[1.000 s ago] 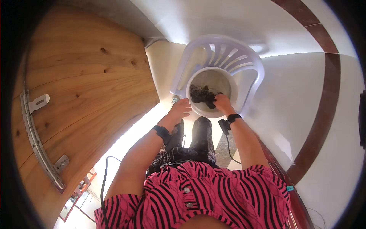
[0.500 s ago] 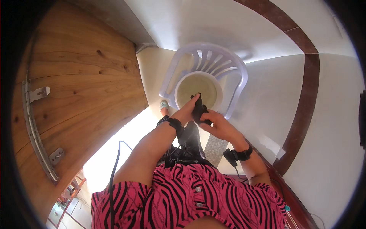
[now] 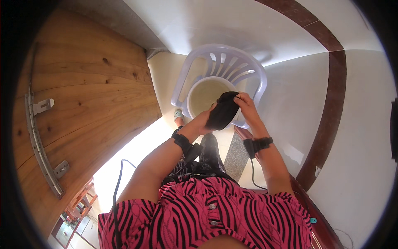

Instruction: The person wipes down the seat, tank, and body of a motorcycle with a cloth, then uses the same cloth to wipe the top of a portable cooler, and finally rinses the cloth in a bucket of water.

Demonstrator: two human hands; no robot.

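Note:
A dark, elongated, soft-looking black cloth item (image 3: 224, 111) is stretched out between my hands, above the near right side of the basin; its exact kind does not show. My left hand (image 3: 203, 121) grips its lower left side, with the fingertips partly hidden behind it. At its upper right end, my right hand (image 3: 245, 103) pinches the edge between thumb and fingers. Beneath is a round, pale basin (image 3: 190, 92) holding cloudy, greenish-beige water. The basin sits on the seat of a pale lilac plastic armchair (image 3: 179, 85).
A wooden door (image 3: 91, 87) with metal latch fittings stands at the left. White wall with a dark red tile band (image 3: 331, 103) lies to the right. Black straps with small devices (image 3: 259, 145) circle both wrists, and cables trail from them. A reddish-brown wooden edge (image 3: 315, 220) runs at lower right.
The black item has gone from bunched up to spread out and turned toward the right. My right hand has moved up and right to its far end. My left hand has shifted slightly.

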